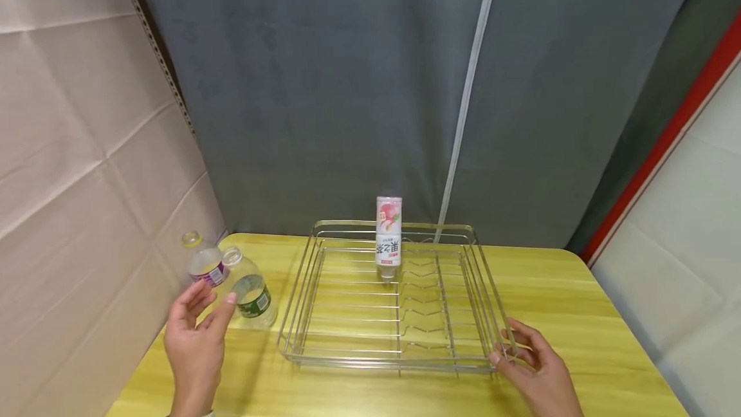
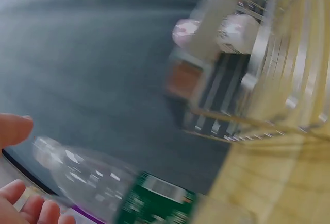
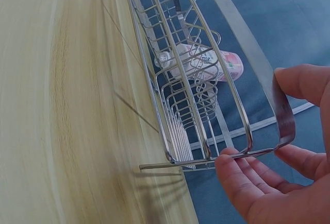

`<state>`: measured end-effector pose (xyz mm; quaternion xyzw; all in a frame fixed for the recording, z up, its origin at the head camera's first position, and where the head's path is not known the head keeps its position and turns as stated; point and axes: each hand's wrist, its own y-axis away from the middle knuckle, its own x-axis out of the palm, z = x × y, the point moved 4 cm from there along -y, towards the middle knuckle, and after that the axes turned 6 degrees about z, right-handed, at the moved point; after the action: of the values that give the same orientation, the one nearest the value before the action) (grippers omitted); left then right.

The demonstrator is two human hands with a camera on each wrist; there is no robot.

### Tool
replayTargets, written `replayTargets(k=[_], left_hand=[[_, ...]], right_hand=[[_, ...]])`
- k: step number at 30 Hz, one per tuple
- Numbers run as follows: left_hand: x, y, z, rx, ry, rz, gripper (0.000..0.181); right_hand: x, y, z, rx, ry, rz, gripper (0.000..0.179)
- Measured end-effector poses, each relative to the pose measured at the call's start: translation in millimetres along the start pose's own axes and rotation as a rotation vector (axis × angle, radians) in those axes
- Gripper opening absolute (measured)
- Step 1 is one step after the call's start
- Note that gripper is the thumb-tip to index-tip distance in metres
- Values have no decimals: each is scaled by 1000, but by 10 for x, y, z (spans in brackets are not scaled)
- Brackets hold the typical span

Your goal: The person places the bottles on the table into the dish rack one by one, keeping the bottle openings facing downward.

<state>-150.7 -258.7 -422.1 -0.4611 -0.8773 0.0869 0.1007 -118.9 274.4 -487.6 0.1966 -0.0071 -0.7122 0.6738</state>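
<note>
My left hand [image 1: 197, 340] is held beside two clear plastic bottles, with thumb and fingers apart and nothing between them. Nearer is the bottle with a green label [image 1: 255, 301], standing left of the rack; in the left wrist view this bottle [image 2: 98, 180] appears close to my fingertips. Behind it stands a bottle with a purple label and yellow neck [image 1: 201, 256]. At the front right corner, my right hand [image 1: 538, 365] pinches the metal wire rack [image 1: 370, 361]; the right wrist view shows thumb and fingers around its end rim. A pink-and-white bottle [image 1: 389, 237] leans neck-down inside against the back rim.
The rack stands on a yellow wood-grain table [image 1: 556, 301]. A grey curtain [image 1: 324, 95] hangs behind the table. White sheeting [image 1: 87, 211] closes the left side, and a white panel with a red edge [image 1: 677, 114] stands on the right.
</note>
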Motion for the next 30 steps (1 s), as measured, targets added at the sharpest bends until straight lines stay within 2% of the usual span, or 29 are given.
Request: replayTargets(k=[4, 10, 18, 25, 30], left_hand=[[-17, -66, 241, -45, -44, -6, 67], [37, -121, 474, -42, -124, 5, 73], [127, -119, 631, -79, -254, 48, 84], [199, -176, 757, -88, -299, 104, 90], [216, -208, 825, -102, -297, 147, 93]], right_hand=[[12, 2, -6, -4, -3, -1, 82], [14, -2, -24, -12, -9, -11, 81], [20, 6, -39, -19, -11, -24, 80], [25, 5, -47, -28, -7, -30, 80], [25, 2, -34, -36, -11, -31, 79]])
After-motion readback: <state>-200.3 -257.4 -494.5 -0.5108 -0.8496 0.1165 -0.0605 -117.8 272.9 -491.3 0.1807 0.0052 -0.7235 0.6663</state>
